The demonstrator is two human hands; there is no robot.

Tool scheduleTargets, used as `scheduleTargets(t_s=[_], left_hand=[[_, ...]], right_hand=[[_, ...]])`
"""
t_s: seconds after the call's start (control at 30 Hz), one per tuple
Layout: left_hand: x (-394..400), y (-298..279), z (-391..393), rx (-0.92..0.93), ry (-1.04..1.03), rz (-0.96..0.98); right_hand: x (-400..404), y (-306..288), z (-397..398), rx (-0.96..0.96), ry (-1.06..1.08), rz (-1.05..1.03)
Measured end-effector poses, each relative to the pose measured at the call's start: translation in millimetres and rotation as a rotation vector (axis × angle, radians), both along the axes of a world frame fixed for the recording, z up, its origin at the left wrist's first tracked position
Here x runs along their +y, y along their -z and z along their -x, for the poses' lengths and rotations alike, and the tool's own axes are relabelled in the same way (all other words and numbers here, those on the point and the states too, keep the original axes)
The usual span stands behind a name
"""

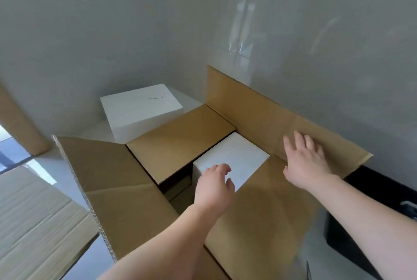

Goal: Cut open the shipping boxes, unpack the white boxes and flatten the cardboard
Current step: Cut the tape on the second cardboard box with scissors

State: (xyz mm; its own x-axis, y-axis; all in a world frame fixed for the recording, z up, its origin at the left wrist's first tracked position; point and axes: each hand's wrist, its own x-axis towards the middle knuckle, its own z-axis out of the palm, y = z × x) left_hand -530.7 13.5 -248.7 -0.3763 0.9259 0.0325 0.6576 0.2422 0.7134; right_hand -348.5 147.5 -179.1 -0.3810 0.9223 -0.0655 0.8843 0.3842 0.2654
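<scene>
A brown shipping box (117, 180) stands open in front of me, its flaps spread to the left, far side and right. Inside it sits a white box (234, 155), partly covered by an inner flap (180, 139). My left hand (213, 187) hovers over the near edge of that white box, fingers curled and apart, holding nothing. My right hand (306, 162) is spread flat against the right flap (259, 108), which stands up along the wall. A second white box (140, 110) rests on the floor beyond the shipping box.
A grey wall runs close behind and to the right. Flattened or closed cardboard (33, 218) lies at the lower left. A strip of cardboard (20, 121) leans at the far left. A black container (372, 212) stands at the right beside the shipping box.
</scene>
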Motion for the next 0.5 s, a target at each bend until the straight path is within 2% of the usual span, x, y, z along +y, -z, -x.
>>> scheduleTargets(t_s=[0.13, 0.3, 0.5], left_hand=[[5, -11, -19, 0.025, 0.031, -0.044], [11, -2, -8, 0.09, -0.021, -0.056], [12, 5, 18, 0.232, -0.162, 0.001]], right_hand=[[16, -2, 8, -0.034, 0.065, -0.033], [37, 27, 29, -0.045, 0.071, -0.099], [72, 41, 30, -0.18, -0.138, -0.314]])
